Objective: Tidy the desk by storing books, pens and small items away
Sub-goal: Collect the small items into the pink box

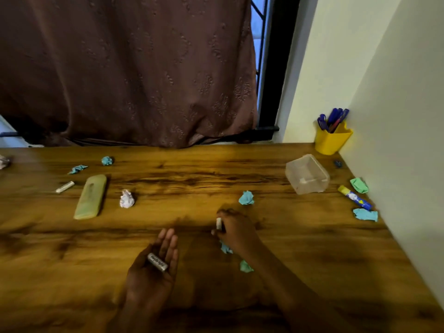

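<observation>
Wooden desk (192, 169), both hands busy! Left hand (153, 267) lies flat, palm up, carrying one silver stick (157, 261), its long axis running ten-to-four. Right hand (236, 233) is curled tight round one white piece (218, 223). One clear box (307, 174) sits at two o'clock from it; the right hand is nearer, so that looks the likely drop. On the desk: five blue wads (246, 197), two green wads (359, 185), two whitish wads (126, 199), one pencil case (90, 197).
</observation>
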A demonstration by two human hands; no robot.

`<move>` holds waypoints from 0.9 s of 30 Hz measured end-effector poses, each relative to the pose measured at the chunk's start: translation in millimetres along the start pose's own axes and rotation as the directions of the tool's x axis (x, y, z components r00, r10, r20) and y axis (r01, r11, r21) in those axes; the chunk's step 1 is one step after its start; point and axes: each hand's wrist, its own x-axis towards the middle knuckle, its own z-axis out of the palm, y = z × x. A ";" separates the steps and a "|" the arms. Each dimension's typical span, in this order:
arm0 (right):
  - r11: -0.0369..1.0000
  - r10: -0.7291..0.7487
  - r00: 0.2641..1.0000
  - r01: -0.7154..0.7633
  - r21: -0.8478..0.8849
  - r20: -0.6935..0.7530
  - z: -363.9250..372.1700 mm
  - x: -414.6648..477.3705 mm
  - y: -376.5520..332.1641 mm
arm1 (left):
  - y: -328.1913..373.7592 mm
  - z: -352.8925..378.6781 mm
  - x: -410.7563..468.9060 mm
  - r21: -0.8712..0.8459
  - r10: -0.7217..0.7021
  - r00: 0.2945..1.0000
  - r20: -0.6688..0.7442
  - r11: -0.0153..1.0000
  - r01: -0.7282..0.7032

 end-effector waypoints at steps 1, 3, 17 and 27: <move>0.998 0.053 0.999 -0.053 -0.039 -0.014 6.0 3.8 -7.0 | 3.7 -3.7 -8.1 -0.018 0.010 1.000 -0.005 1.000 -0.010; 0.982 0.117 0.992 -0.122 -0.143 -0.046 16.9 11.5 -20.2 | 13.7 -9.0 -23.6 -0.024 0.086 0.996 0.019 0.996 -0.086; 0.889 -0.225 0.967 0.255 0.381 -0.121 4.1 -88.1 -248.5 | 73.9 5.0 -115.8 -0.269 0.161 0.959 -0.233 0.937 -0.222; 0.891 -0.354 0.790 0.447 0.077 -0.500 34.9 -41.4 -292.7 | 124.5 -12.9 -136.5 -0.257 0.269 0.876 -0.400 0.884 -0.389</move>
